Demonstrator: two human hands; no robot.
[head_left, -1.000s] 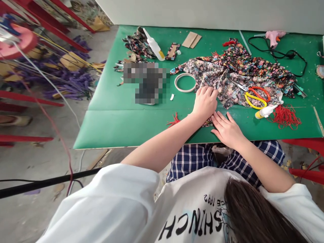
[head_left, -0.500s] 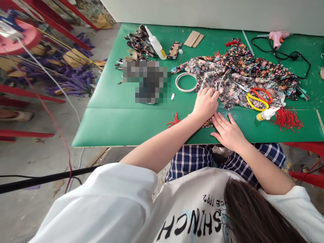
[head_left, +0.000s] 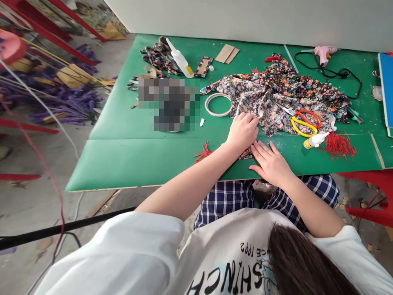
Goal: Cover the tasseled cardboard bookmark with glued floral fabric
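Observation:
My left hand (head_left: 243,132) rests with its fingers curled at the near edge of the floral fabric (head_left: 282,94) spread over the green table (head_left: 153,147). Whether those fingers pinch the cloth is hidden. My right hand (head_left: 270,163) lies flat, fingers stretched out, pressing a small floral piece (head_left: 247,155) near the table's front edge. A red tassel (head_left: 202,152) lies just left of my left wrist.
A tape ring (head_left: 218,105) lies left of the fabric. Scissors with red and yellow handles (head_left: 302,121) sit on the cloth. A glue bottle (head_left: 315,140) and red tassels (head_left: 337,145) lie at right, a glue gun (head_left: 322,53) far back, another bottle (head_left: 179,61) and fabric scraps back left.
Both hands stay in place on the fabric. Only the view has shifted slightly, moving the table a little left and down in the picture.

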